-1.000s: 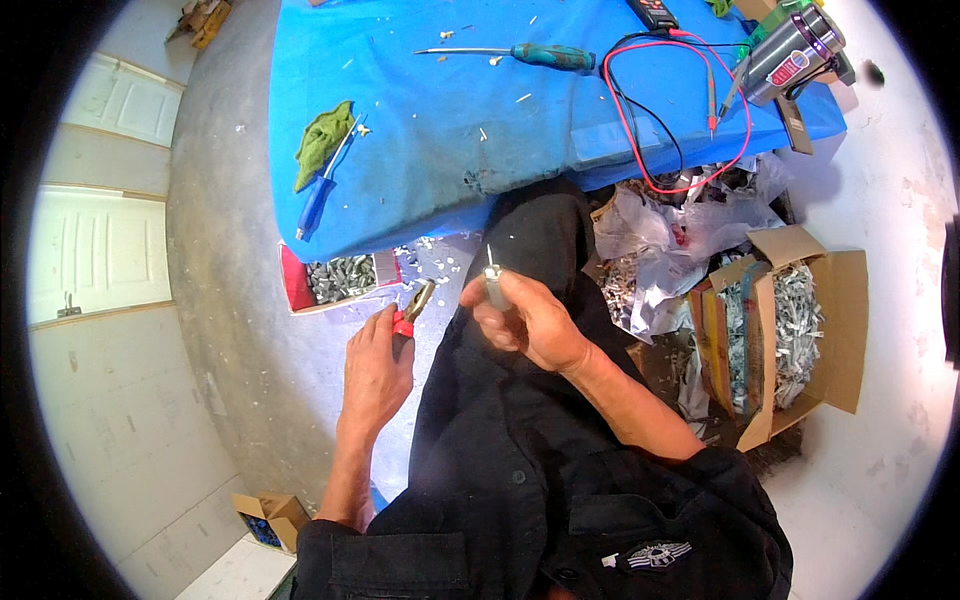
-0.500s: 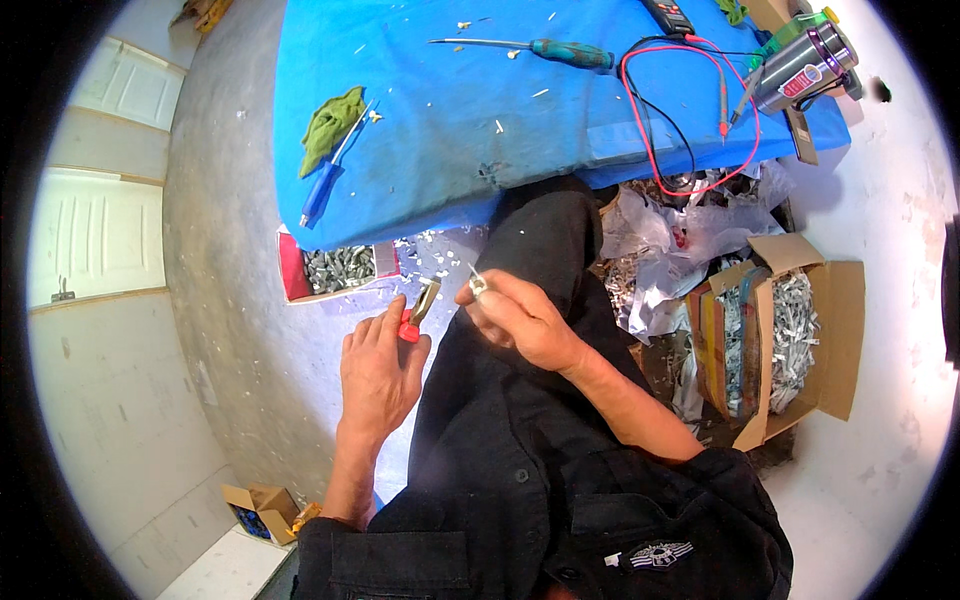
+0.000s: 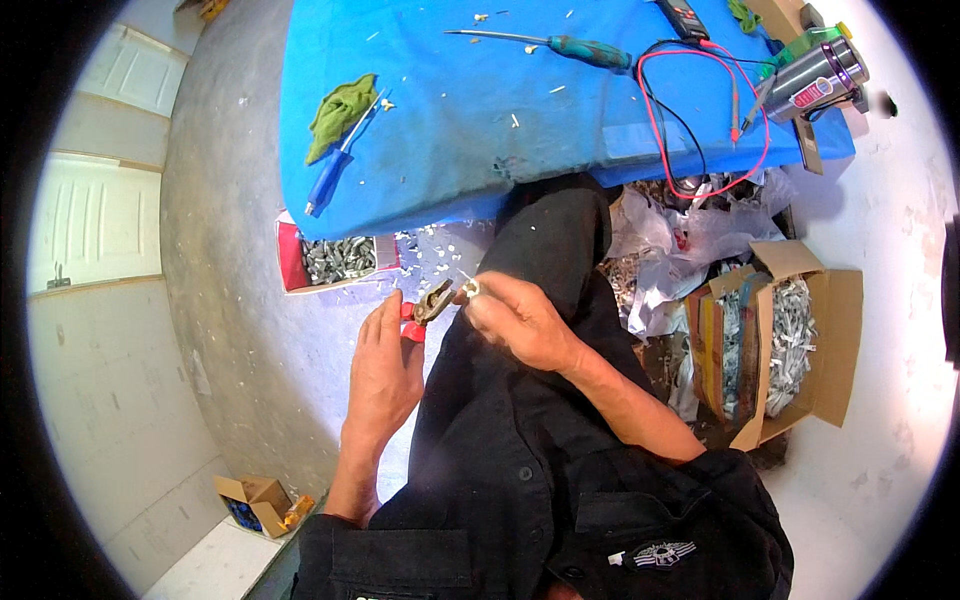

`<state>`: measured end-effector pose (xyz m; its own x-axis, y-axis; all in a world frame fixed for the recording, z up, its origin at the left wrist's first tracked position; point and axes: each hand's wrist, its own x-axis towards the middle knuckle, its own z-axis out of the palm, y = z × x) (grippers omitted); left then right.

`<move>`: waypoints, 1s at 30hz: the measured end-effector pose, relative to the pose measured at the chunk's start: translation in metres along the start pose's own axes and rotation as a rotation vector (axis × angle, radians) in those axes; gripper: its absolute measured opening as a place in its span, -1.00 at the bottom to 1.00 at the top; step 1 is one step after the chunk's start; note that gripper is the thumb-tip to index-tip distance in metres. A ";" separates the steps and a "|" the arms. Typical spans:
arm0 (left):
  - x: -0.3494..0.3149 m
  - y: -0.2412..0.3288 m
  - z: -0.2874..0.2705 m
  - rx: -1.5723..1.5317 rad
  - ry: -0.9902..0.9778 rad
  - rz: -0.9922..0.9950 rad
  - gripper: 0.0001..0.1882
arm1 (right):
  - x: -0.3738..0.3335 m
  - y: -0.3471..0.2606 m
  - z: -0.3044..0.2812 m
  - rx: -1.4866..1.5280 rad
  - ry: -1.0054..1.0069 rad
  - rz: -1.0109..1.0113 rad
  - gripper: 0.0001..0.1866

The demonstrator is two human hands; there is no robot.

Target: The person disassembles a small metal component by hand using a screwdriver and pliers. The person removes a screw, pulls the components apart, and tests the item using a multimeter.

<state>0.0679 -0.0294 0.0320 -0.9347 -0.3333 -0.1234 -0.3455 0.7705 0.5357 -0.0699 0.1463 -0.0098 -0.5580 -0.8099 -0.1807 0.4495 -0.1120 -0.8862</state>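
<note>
My left hand [image 3: 385,365] is wrapped round the red handles of a pair of pliers [image 3: 428,305], whose metal jaws are parted and point up toward the other hand. Between the thumb and fingers of my right hand [image 3: 522,322] is a small white piece [image 3: 470,287] with a thin pin-like end sticking out; its exact kind is too small to tell. The pliers' jaws come close to this piece, and I cannot tell whether they touch it. Both hands are over my lap, in front of the blue-covered table [image 3: 430,150].
On the table lie a blue screwdriver [image 3: 328,183], a green cloth [image 3: 342,112], a teal-handled screwdriver [image 3: 590,52], a multimeter [image 3: 684,18] and a metal flask [image 3: 812,80]. Below stand a box of small metal parts [image 3: 290,262] and a cardboard carton of pale strips [image 3: 832,340].
The pliers' jaws have opened and moved closer to the white piece. My left hand has shifted slightly right. The right hand still pinches the piece, and the whole view has shifted a little.
</note>
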 end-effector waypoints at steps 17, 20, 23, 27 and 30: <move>0.003 -0.007 -0.012 0.243 0.008 0.102 -0.51 | -0.002 -0.008 -0.001 -0.243 -0.088 -0.050 -0.72; -0.001 -0.012 -0.014 0.216 -0.025 0.115 -0.58 | -0.004 -0.013 -0.003 -0.420 -0.091 -0.133 -0.75; -0.005 -0.015 -0.016 0.133 -0.076 0.097 -0.69 | -0.001 -0.007 -0.007 -0.727 -0.051 -0.381 -0.75; -0.006 -0.021 -0.022 -0.048 -0.341 -0.009 -0.76 | -0.004 -0.020 -0.009 -1.087 -0.123 -0.464 -0.73; -0.005 -0.032 -0.021 -0.377 -0.495 -0.129 -0.76 | -0.005 -0.022 -0.008 -1.145 -0.143 -0.513 -0.75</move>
<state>0.0850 -0.0633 0.0331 -0.8464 -0.0503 -0.5301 -0.4892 0.4666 0.7369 -0.0832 0.1575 0.0073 -0.3767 -0.8840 0.2769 -0.6961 0.0729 -0.7142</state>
